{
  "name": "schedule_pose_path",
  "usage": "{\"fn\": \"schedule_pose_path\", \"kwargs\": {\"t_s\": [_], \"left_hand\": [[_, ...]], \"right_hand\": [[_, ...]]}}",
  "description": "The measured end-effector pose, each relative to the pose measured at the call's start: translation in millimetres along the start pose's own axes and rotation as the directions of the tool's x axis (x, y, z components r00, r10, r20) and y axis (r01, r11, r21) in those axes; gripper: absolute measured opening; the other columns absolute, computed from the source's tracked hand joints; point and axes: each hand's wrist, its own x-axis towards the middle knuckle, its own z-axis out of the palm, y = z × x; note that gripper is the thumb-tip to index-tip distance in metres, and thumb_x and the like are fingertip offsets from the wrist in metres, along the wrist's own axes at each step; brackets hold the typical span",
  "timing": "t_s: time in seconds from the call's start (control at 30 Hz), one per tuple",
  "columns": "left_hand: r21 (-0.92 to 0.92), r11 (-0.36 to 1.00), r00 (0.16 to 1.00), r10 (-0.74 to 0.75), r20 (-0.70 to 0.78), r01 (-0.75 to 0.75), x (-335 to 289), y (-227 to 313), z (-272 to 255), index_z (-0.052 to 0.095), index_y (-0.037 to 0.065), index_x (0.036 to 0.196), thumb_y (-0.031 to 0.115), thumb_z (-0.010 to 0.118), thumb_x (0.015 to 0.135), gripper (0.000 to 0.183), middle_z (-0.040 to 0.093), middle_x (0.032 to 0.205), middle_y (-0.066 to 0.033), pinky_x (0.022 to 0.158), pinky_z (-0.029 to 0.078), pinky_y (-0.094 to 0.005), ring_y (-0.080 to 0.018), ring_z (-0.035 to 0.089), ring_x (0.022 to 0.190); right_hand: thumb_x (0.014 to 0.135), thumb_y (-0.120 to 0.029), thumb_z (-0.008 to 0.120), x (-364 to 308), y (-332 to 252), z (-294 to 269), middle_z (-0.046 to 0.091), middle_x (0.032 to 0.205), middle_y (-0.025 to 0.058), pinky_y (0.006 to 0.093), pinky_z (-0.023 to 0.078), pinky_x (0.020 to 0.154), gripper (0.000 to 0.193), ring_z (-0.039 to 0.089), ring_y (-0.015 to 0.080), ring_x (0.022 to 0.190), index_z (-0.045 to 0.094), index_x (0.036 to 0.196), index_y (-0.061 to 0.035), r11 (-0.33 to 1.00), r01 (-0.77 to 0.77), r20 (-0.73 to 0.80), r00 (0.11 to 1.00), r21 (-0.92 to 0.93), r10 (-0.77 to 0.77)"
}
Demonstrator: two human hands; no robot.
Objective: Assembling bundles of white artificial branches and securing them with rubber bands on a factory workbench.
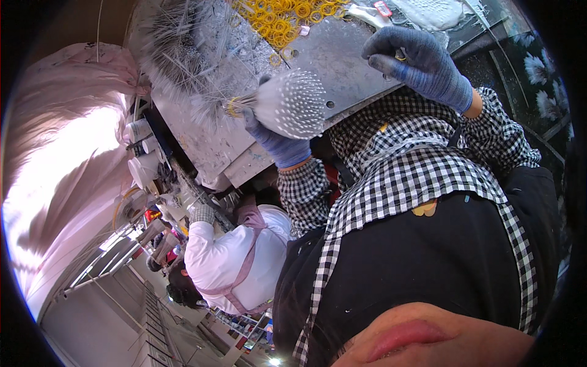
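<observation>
My left hand (276, 139), in a blue-grey knit glove, is closed around the neck of a bundle of thin white filaments (290, 104). White bead-like tips fan out toward the right, and a yellow rubber band (232, 107) circles the narrow end on the left. Farther right, my gloved right hand (422, 64) is raised over the table's near edge with its fingers curled toward the thumb. A small yellow loop, apparently a rubber band (400, 55), shows inside that curl; part of it is hidden by the fingers.
Yellow rubber bands (287, 18) lie heaped at the back of the metal work table (330, 58). Loose filaments (177, 58) spread over its left side. White material (431, 12) lies at the back right. A co-worker (244, 257) in white sits to my left.
</observation>
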Motion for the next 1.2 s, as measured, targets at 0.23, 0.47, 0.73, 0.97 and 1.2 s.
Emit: {"fn": "schedule_pose_path", "kwargs": {"t_s": [0.23,0.47,0.73,0.97,1.2], "left_hand": [[0.130,0.988,0.967,-0.052,-0.251,0.087,-16.3,12.5,5.6,0.050,0.000,0.138,0.050,0.063,0.087,0.072,0.051,0.142,-0.0187,0.113,0.034,-0.0524,-0.0329,0.047,0.132],[0.502,0.809,0.885,-0.047,-0.463,0.305,9.1,-5.6,14.9,0.062,0.006,0.111,0.047,0.058,0.096,0.044,0.069,0.105,-0.0154,0.081,0.058,-0.0428,-0.0277,0.068,0.091],[0.500,0.803,0.907,-0.114,-0.405,0.324,14.1,1.0,-8.0,0.051,0.002,0.133,0.050,0.062,0.092,0.064,0.059,0.126,-0.0177,0.095,0.053,-0.0407,-0.0265,0.060,0.114],[0.390,0.827,0.892,-0.265,-0.367,0.406,16.7,-17.5,22.0,0.053,-0.001,0.127,0.027,0.062,0.093,0.046,0.062,0.118,-0.0186,0.095,0.054,-0.0439,-0.0301,0.064,0.106],[0.448,0.804,0.908,-0.258,-0.330,0.391,26.4,-16.9,17.5,0.055,-0.003,0.124,0.012,0.061,0.086,0.041,0.065,0.111,-0.0171,0.092,0.055,-0.0426,-0.0280,0.066,0.100]], "right_hand": [[0.091,-0.012,0.069,24.4,-10.8,-10.2,0.070,0.092,0.0089,0.0287,0.055,0.077,0.018,0.066,0.0157,0.084,0.067,0.105,0.0001,0.998,0.070,0.019,0.997,-0.005,-0.070],[0.096,-0.030,0.065,63.7,-5.9,3.5,0.071,0.094,0.0090,0.0290,0.054,0.081,0.032,0.065,0.0143,0.087,0.067,0.109,-0.0005,0.983,-0.059,0.280,0.960,0.176,0.007],[0.087,-0.044,0.072,81.7,-7.0,28.5,0.072,0.093,0.0116,0.0325,0.053,0.075,0.046,0.067,0.0200,0.086,0.071,0.103,-0.0013,0.971,-0.234,0.532,0.817,-0.048,0.223],[0.078,-0.042,0.080,78.9,4.7,35.7,0.072,0.089,0.0117,0.0324,0.053,0.072,0.047,0.068,0.0201,0.084,0.072,0.101,-0.0029,0.976,-0.211,0.539,0.828,0.046,0.153],[0.075,-0.026,0.078,63.9,14.1,29.9,0.068,0.086,0.0078,0.0327,0.051,0.070,0.029,0.064,0.0184,0.081,0.071,0.095,-0.0056,0.990,-0.138,0.438,0.889,-0.019,0.132]]}}
